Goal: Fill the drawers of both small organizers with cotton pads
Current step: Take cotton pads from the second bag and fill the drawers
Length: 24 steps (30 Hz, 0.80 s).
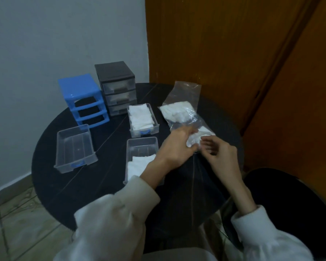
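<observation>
While reaching across the near drawer [129,147], half filled with white cotton pads, grips with the left hand [174,146] a crumpled wad of pads [193,141] at the mouth of the clear bag [183,113], fingers and thumb curled round the wad. Just beside it, shows the right hand [220,155] with fingers loosely bent at the bag's near edge; cannot tell whether pinching the film or merely resting against it. Judged from the look: soft, almost weightless, easily squashed and apt to fan apart, so better pinched as a small flat stack by the edges, thumb on top and fingers beneath, than bunched in a fist. Probably slippery and limp as to the bag film, hence worth pinning or holding at the mouth while drawing pads out. Further left on the round black table [64,185], lies an empty drawer [74,147] with a blue handle. Behind the near drawer, sits a full drawer [142,117], packed level with pads. Further back holds more pads in the bag's far end. At the rear by the wall, stands the blue organizer [83,98] with all three slots vacant, and right beside it the dark organizer [117,87] with drawers pushed in, contents too dim to name.
</observation>
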Available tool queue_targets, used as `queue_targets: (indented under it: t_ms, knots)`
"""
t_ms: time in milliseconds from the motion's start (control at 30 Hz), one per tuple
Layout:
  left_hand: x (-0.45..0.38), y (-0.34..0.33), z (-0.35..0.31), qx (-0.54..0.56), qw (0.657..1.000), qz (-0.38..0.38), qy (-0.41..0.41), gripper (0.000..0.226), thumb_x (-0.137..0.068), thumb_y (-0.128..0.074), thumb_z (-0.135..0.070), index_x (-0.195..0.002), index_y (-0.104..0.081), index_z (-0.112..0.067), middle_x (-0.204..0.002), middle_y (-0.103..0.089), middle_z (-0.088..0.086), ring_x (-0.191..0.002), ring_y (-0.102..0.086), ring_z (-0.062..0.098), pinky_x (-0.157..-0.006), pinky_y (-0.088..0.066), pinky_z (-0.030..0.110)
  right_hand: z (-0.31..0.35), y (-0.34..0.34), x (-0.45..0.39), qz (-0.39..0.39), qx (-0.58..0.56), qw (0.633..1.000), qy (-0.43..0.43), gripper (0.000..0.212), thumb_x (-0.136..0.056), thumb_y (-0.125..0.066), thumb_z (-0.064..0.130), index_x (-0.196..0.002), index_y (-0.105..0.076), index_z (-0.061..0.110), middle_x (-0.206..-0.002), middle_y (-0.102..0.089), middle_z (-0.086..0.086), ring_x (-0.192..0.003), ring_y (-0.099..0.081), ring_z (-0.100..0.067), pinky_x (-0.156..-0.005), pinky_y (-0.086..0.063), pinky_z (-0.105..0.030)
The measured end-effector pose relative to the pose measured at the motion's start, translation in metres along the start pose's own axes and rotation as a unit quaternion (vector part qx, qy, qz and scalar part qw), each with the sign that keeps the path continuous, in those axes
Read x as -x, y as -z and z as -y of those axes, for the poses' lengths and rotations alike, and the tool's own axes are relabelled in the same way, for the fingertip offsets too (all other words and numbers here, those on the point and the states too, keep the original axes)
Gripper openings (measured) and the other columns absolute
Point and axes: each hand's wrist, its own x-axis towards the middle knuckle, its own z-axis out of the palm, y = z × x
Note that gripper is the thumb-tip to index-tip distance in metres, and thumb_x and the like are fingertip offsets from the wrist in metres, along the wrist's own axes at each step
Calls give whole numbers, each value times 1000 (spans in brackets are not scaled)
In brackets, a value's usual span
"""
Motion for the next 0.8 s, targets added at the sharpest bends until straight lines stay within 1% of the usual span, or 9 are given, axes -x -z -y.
queue_targets:
  t_ms: [33,100,200,267,433,500,600,667,800]
  knots:
    - [-1,-3,2,5,1000,-2,3,44,-83,-66,-18,-125,-55,-16,-127,-57,4,-116,-52,17,-100,-41,32,-1,-2,-1,4,6,1000,3,20,-80,-72,9,-99,-67,13,-88,-70,-2,-74,-64,-4,-72,-52,-13]
    - [-1,-6,4,10,1000,-12,3,42,-83,-66,-15,-123,-57,-15,-125,-58,5,-115,-53,17,-100,-42,32,1,-4,-1,7,13,1000,9,17,-80,-72,10,-96,-68,13,-84,-68,2,-73,-62,2,-70,-48,-8]
    - [-2,-7,5,20,999,-28,-1,39,-83,-63,-12,-121,-58,-14,-122,-60,4,-112,-55,16,-98,-43,32,5,-4,0,-4,22,999,25,15,-83,-69,9,-88,-66,22,-77,-64,8,-68,-58,8,-66,-43,-3]
    - [-2,-7,6,22,999,-31,3,38,-84,-62,-11,-122,-58,-14,-122,-60,3,-112,-55,15,-98,-43,32,7,-3,0,-17,37,999,29,15,-84,-67,7,-87,-65,22,-75,-62,8,-64,-56,10,-64,-42,-2]
    - [-2,-6,9,18,999,-35,8,36,-86,-61,-12,-121,-58,-16,-122,-60,2,-113,-54,14,-97,-43,30,3,4,1,-48,39,998,8,14,-82,-66,3,-82,-64,18,-65,-58,9,-57,-54,2,-59,-41,-4]
    - [-1,-7,8,22,999,-34,6,36,-85,-61,-11,-121,-59,-15,-121,-61,2,-111,-55,14,-95,-43,28,5,6,3,-36,47,998,21,15,-78,-69,4,-88,-67,15,-71,-63,6,-62,-57,1,-62,-42,-4]
    - [-1,-6,6,29,999,-33,9,36,-84,-60,-10,-120,-60,-13,-118,-63,4,-107,-57,16,-89,-43,25,10,5,6,-6,52,997,58,25,-73,-74,6,-96,-69,13,-82,-65,7,-71,-59,-2,-68,-41,-1]
    - [0,-5,5,33,999,-33,11,36,-84,-61,-11,-120,-60,-13,-116,-63,4,-104,-58,15,-86,-43,24,14,2,6,-5,49,996,71,19,-78,-72,8,-95,-69,15,-83,-66,6,-77,-59,-1,-68,-40,-1]
    - [0,-4,5,28,999,-31,13,35,-86,-60,-11,-121,-59,-14,-120,-61,3,-106,-55,13,-85,-39,19,18,6,7,-30,56,996,58,13,-84,-64,4,-91,-70,13,-78,-63,5,-65,-56,3,-64,-36,0]
